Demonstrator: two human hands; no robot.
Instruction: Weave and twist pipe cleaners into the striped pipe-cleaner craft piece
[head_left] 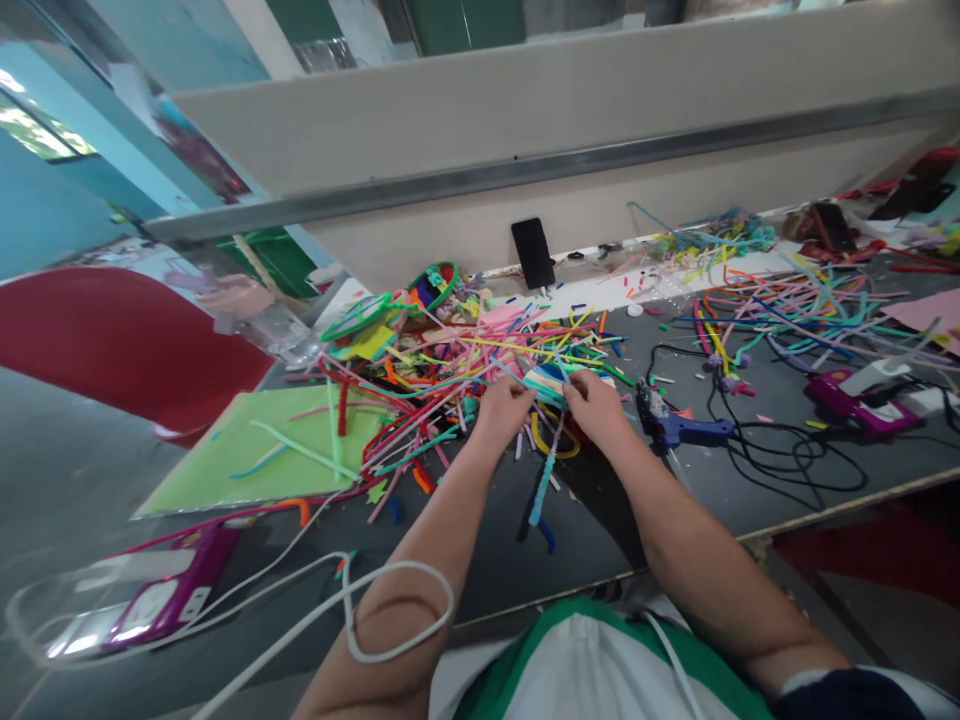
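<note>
My left hand [506, 408] and my right hand [596, 405] are close together over the table, fingers pinched. Between them is a small striped pipe-cleaner piece [553, 384] in blue, white and teal, gripped at its left and right edges. Thin light-blue stems stick up from it. Just below lies a yellow pipe-cleaner loop [566, 440], and a fuzzy light-blue stem [541, 492] points toward me. Loose pipe cleaners [442, 375] in many colours are heaped around and behind my left hand. To the right of my right hand rests a blue glue gun [694, 430].
A phone [532, 253] leans on the white partition [600, 110]. A green sheet [217, 455] lies left, near a clear bottle [262, 320]. Purple power strips [176, 590] sit at both sides. A white cable [397, 570] loops over my left forearm; black cord [795, 460] coils right.
</note>
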